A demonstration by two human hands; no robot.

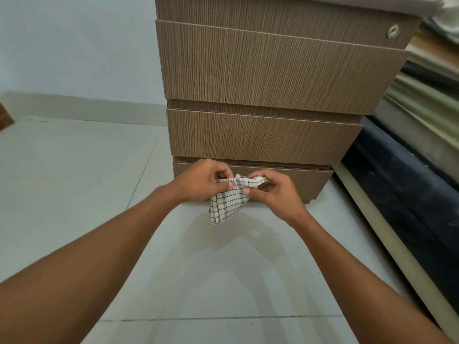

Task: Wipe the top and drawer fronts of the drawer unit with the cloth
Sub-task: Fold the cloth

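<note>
In front of the lowest drawer, low over the pale floor (74,194), both hands hold the cloth (227,202) in the air. The left hand (198,181) pinches its upper edge between thumb and fingertips; the right hand (275,189) is curled round the other end of that edge, thumb underneath. The checked cloth hangs down between them in a loose fold, not touching the drawer unit (268,78), which stands just beyond, against the far wall, with bedding at its right. Its three drawer fronts face the camera; the top drawer carries a small round lock (393,31). The unit's top is barely in view.

My reading is that the cloth is being folded or bunched into a pad, so wiping is not under way here. The next move calls for a firm one-hand grip and flat pressure against a drawer front.
</note>
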